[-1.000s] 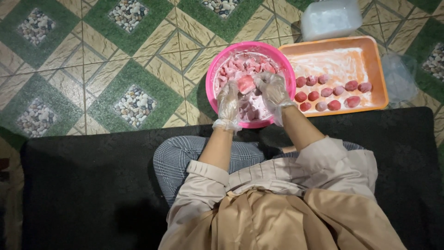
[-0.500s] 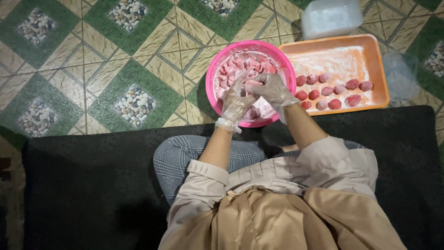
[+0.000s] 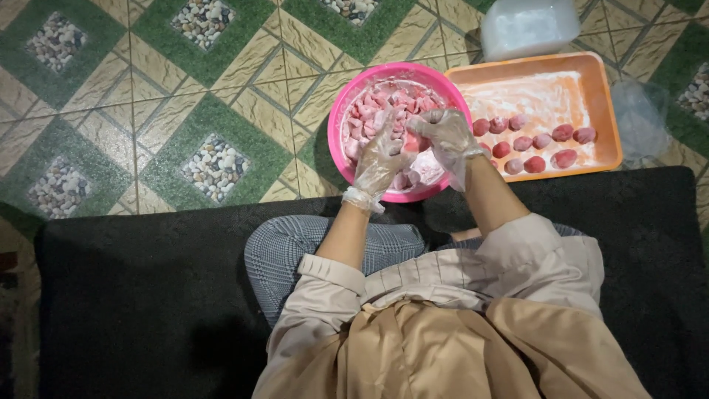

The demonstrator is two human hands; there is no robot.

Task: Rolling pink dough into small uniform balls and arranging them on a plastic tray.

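A pink piece of dough (image 3: 410, 142) sits between the two gloved hands, above the pink bowl (image 3: 347, 111) on the tiled floor (image 3: 148, 89). The left hand (image 3: 378, 157) has its fingers (image 3: 384, 122) spread and nearly straight against the piece. The right hand (image 3: 445, 137) curls its fingers around it from the other side. More floured pink pieces (image 3: 377, 103) fill the bowl. Just beside it, an orange tray (image 3: 602, 96) carries two rows of shaped balls (image 3: 532, 140). A white container (image 3: 528, 26) stands behind the tray.
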